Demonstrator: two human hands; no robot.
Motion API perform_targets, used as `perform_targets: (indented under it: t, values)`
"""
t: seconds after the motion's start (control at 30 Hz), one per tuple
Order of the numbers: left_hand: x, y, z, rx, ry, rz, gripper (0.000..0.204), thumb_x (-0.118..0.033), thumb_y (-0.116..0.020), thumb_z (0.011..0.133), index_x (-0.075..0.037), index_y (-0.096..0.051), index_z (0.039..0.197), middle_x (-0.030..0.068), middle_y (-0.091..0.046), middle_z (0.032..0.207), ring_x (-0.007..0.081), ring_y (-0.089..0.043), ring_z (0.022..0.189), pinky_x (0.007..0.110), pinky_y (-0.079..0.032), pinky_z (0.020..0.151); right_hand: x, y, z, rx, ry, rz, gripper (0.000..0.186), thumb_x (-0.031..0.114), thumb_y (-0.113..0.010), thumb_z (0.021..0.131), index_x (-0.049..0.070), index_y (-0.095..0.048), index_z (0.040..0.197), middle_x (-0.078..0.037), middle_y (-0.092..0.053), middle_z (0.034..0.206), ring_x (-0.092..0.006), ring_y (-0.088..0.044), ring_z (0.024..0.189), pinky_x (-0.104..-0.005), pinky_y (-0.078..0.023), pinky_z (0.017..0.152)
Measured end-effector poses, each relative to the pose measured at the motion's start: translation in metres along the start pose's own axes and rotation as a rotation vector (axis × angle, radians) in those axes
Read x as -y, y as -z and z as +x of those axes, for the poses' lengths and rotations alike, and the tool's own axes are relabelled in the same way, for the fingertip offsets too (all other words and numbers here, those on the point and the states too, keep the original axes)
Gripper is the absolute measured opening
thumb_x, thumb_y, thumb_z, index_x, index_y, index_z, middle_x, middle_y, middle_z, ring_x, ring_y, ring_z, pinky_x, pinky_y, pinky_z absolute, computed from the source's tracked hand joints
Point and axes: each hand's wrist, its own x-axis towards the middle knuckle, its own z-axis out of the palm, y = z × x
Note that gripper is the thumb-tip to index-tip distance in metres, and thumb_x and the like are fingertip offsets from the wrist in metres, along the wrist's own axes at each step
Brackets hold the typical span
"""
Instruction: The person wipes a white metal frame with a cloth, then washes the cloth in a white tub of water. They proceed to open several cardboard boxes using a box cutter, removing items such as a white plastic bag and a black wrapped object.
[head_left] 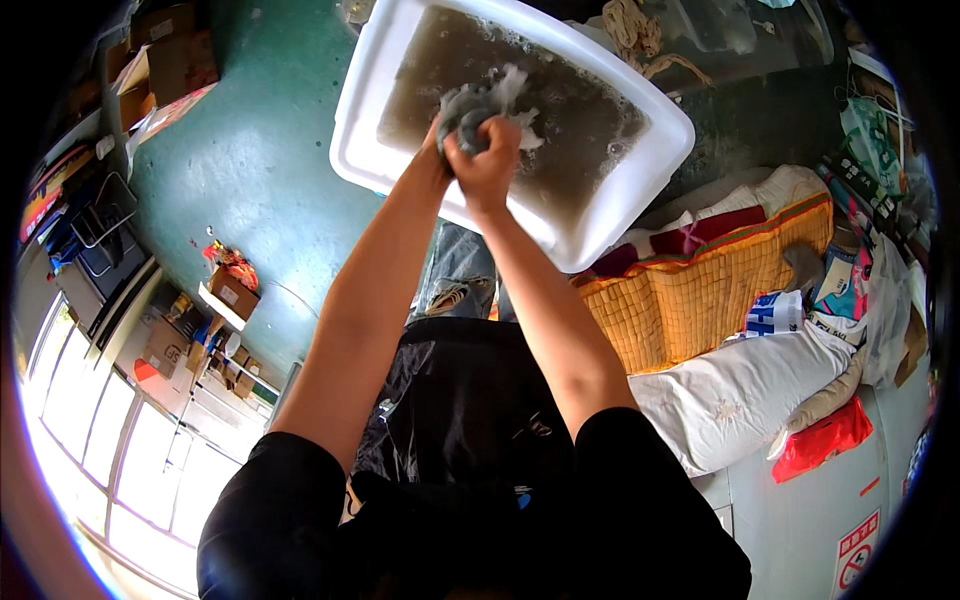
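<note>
Both arms reach forward over a white plastic tub of murky brown water. A wet, bunched-up grey cloth is squeezed between my hands above the water. My right hand is closed round it, with the knuckles and thumb showing. My left hand presses in from the other side, closed on the same cloth, its fingers mostly hidden. Pale, ragged ends of the cloth stick out past my hands. Foam and bubbles float along the water's edge.
Right of the tub lie a folded orange woven mat, a white pillow and a red plastic bag. On the green floor at left stand a small cardboard box and larger cartons. Windows line the lower left.
</note>
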Motion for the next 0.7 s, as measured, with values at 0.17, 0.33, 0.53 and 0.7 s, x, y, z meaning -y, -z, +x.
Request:
perform_targets:
  t: [0.17, 0.33, 0.53, 0.7]
  values:
    - [-0.003, -0.025, -0.002, -0.033, 0.180, 0.058, 0.031, -0.025, -0.042, 0.100, -0.004, -0.060, 0.115, 0.0118, -0.066, 0.107, 0.0222, -0.067, 0.093, 0.039, -0.057, 0.083, -0.078, 0.013, 0.053, -0.122, -0.631, 0.391, 0.020, 0.011, -0.071, 0.074, 0.003, -0.055, 0.082, -0.009, -0.060, 0.076, -0.0209, -0.056, 0.065, -0.0348, -0.047, 0.062]
    - [-0.007, -0.015, 0.009, -0.090, 0.061, -0.034, 0.026, -0.024, -0.046, 0.098, -0.005, -0.061, 0.107, 0.0100, -0.066, 0.096, 0.0243, -0.067, 0.085, 0.040, -0.057, 0.081, -0.032, 0.037, 0.045, 0.161, -0.611, 0.704, 0.022, 0.002, -0.070, 0.072, 0.002, -0.051, 0.082, -0.014, -0.060, 0.123, -0.0213, -0.059, 0.101, -0.0313, -0.048, 0.087]
    - [-0.006, -0.012, -0.011, 0.138, 0.037, -0.063, 0.028, -0.032, -0.045, 0.100, -0.007, -0.056, 0.104, 0.0085, -0.064, 0.089, 0.0205, -0.063, 0.090, 0.041, -0.056, 0.081, 0.019, 0.004, 0.009, 0.081, -0.060, -0.077, 0.036, 0.018, -0.080, 0.069, 0.005, -0.047, 0.074, -0.016, -0.062, 0.106, -0.0363, -0.056, 0.104, -0.0422, -0.042, 0.094]
    - [-0.014, -0.039, -0.029, -0.162, 0.221, 0.040, 0.033, -0.037, -0.046, 0.096, -0.009, -0.061, 0.103, 0.0086, -0.067, 0.093, 0.0240, -0.067, 0.079, 0.042, -0.058, 0.071, -0.045, 0.003, 0.063, -0.148, -0.585, 0.094, 0.024, 0.010, -0.073, 0.068, -0.001, -0.056, 0.081, -0.014, -0.062, 0.080, -0.0280, -0.060, 0.074, -0.0392, -0.047, 0.073]
